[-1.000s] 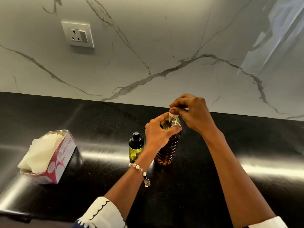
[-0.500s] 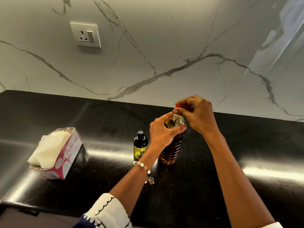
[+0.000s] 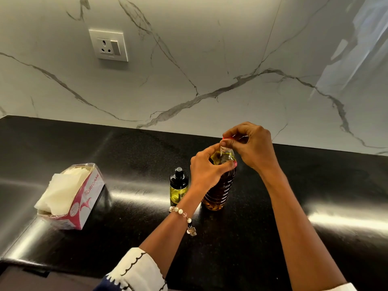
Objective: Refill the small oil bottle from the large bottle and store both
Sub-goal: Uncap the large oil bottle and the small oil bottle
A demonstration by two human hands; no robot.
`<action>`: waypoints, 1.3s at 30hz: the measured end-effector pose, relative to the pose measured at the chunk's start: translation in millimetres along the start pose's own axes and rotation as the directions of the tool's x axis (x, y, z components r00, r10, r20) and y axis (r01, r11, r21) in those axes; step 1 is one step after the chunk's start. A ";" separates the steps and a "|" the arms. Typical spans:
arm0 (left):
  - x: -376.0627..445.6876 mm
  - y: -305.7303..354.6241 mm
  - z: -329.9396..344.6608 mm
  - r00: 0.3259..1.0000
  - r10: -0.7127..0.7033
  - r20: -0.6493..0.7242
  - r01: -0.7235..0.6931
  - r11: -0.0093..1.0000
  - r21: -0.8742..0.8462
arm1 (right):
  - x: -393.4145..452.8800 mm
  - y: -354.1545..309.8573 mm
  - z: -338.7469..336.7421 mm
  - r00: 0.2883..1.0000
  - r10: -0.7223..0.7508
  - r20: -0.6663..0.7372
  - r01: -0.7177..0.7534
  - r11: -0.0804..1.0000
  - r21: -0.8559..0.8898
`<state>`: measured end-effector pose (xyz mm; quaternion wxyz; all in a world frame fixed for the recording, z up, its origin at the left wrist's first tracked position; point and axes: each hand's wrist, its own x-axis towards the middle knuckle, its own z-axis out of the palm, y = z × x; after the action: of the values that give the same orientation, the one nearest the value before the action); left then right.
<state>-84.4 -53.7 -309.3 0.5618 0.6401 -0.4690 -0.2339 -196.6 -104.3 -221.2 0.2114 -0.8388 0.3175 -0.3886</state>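
Large bottle (image 3: 218, 185) is standing mid-counter with the left hand (image 3: 206, 171) gripping its shoulder and the right hand (image 3: 249, 147) pinching the cap, best unscrewed upright, small bottle (image 3: 178, 186) waiting at nine o'clock.

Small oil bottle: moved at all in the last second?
No. The small oil bottle stands in the same spot between the tissue box and the large bottle. Only the camera view shifted.
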 end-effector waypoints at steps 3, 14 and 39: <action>-0.1 1.3 -0.8 1.000 -0.004 -0.004 0.004 1.000 0.000 | 1.0 2.4 -0.6 1.000 -0.001 0.021 0.001 1.000 0.020; -1.1 4.1 -0.9 1.000 -0.012 0.001 0.012 1.000 0.009 | 0.4 -2.5 -3.0 0.999 0.022 0.027 -0.023 1.000 0.020; -2.5 7.0 -3.5 1.000 0.001 0.014 0.000 1.000 -0.021 | -6.7 7.9 -2.2 1.000 -0.012 0.020 0.011 0.999 0.036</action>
<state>-85.0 -49.2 -302.3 0.5654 0.6324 -0.4704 -0.2431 -204.6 -105.4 -228.1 0.2276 -0.8405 0.3034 -0.3868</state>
